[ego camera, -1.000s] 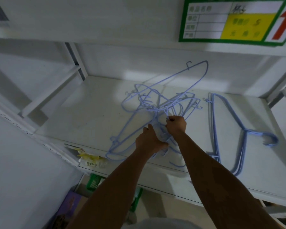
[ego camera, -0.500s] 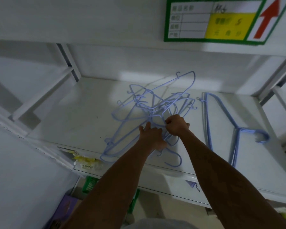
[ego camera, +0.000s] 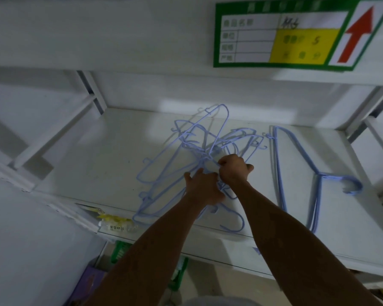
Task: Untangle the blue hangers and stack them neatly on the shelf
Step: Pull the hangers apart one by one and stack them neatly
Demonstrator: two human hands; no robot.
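The scene is dim and bluish, with low contrast. One soft bright patch lies at the back edge of the shelf [ego camera: 102, 164] and runs up the rear wall — the light source itself is out of view. The tangled hangers [ego camera: 186, 155] cast faint grey shadows toward that back edge. Both forearms read dark, nearly without detail. Wide-angle distortion bows the uprights and shelf edges near the frame's sides. The label sign [ego camera: 296, 34] at the top right is soft — its print is unreadable.

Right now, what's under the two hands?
The tangled hangers lie under the left hand and right hand, on the shelf. The wires each hand grips are covered.
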